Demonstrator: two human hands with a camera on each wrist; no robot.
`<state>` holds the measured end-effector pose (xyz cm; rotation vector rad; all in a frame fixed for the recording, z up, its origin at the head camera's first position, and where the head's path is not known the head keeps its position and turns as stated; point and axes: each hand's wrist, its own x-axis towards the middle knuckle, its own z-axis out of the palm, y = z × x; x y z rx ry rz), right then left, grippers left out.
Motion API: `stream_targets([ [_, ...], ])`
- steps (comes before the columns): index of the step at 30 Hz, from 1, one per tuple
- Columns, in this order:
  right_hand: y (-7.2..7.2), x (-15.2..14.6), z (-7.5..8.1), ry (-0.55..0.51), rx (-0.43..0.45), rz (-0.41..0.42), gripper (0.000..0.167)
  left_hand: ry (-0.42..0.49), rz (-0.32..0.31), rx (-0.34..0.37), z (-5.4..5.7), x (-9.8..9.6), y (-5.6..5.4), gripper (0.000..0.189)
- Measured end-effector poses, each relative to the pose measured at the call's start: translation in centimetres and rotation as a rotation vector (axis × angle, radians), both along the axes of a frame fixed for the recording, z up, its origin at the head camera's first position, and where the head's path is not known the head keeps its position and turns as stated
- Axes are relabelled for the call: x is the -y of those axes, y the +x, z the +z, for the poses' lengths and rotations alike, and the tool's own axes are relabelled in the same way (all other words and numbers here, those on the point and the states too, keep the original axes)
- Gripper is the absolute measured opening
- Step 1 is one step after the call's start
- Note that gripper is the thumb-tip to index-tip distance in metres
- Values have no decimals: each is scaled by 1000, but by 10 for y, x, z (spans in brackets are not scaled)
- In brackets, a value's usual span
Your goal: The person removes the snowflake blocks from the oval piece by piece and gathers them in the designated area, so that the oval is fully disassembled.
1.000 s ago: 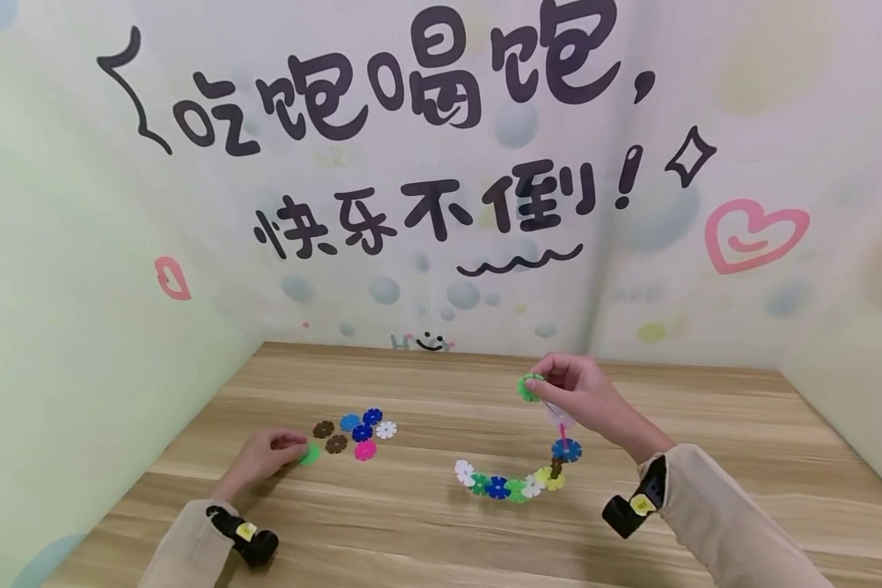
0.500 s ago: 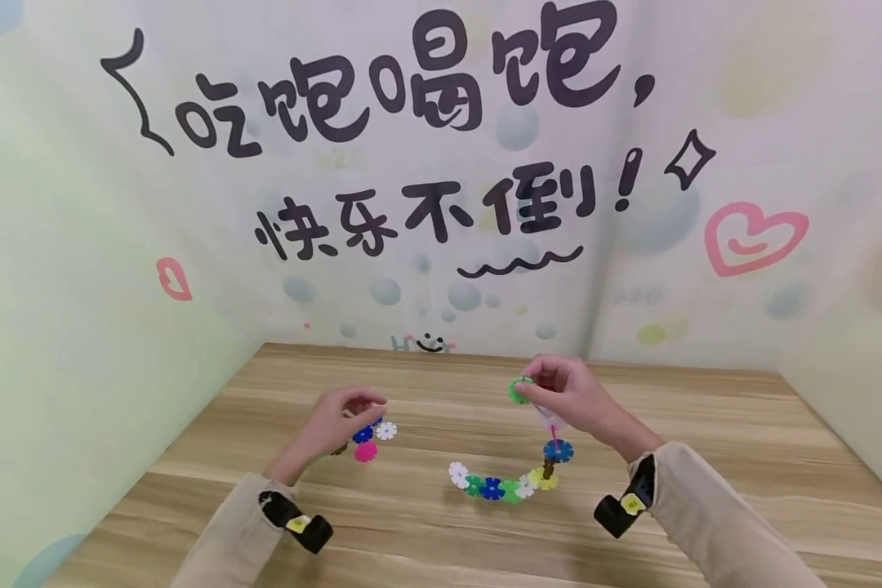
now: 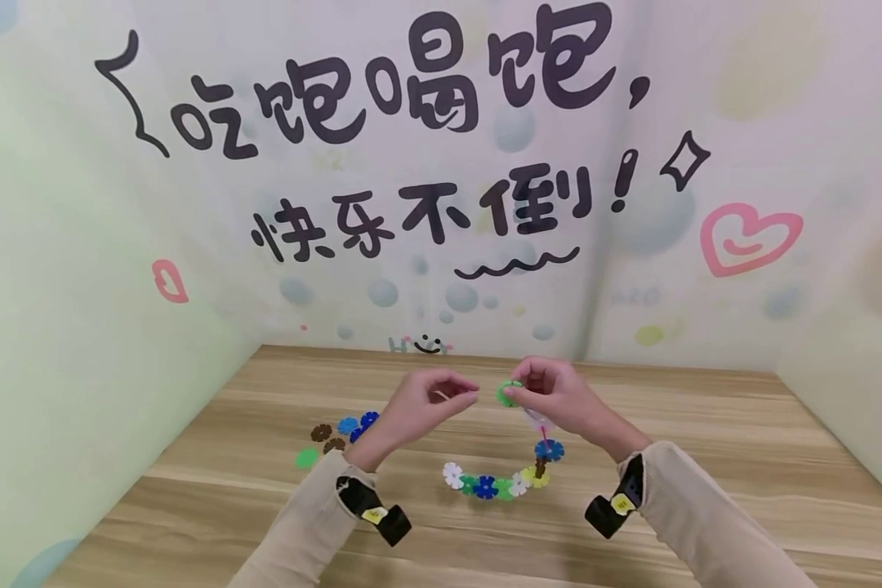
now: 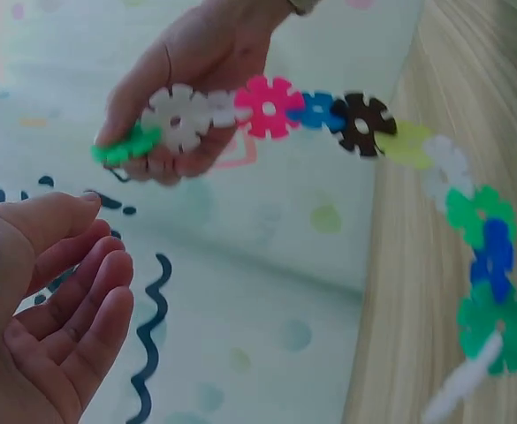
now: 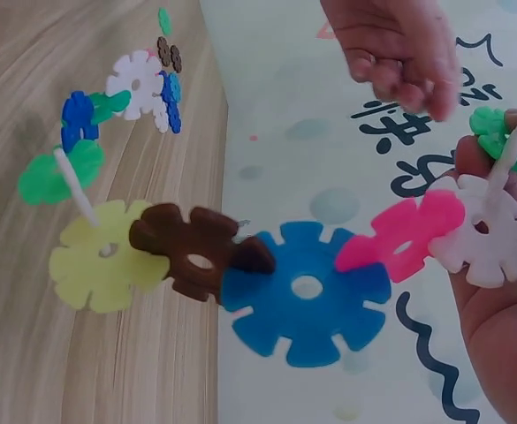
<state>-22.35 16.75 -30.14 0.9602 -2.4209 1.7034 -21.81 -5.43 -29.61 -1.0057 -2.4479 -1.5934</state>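
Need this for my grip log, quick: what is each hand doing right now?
Left hand: open, fingers relaxed, holding nothing.
Right hand: closed, pinching the green end disc of the chain.

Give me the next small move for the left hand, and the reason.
Probably bring the left hand in to pinch the green disc by its free edge: it holds no visible piece and hovers just apart from that disc, while the right hand alone supports that end of the chain.

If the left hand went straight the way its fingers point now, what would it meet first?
Probably the green disc pinched in the right hand, though depth is hard to judge.
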Motion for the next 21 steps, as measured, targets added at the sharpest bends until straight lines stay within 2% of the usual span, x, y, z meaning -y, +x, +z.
stream_targets([
  [4,-1,1,-1,-3,-4,12,9,31,-65,1,16,-11,12,18],
  [7,-1,2,-1,-9,0,16,9,43,-87,2,18,-15,14,17],
  [14,-1,4,-1,-28,22,22,10,97,-119,23,13,-22,11,14],
  [21,-2,4,-2,-31,37,16,12,148,-90,23,9,-24,12,11],
])
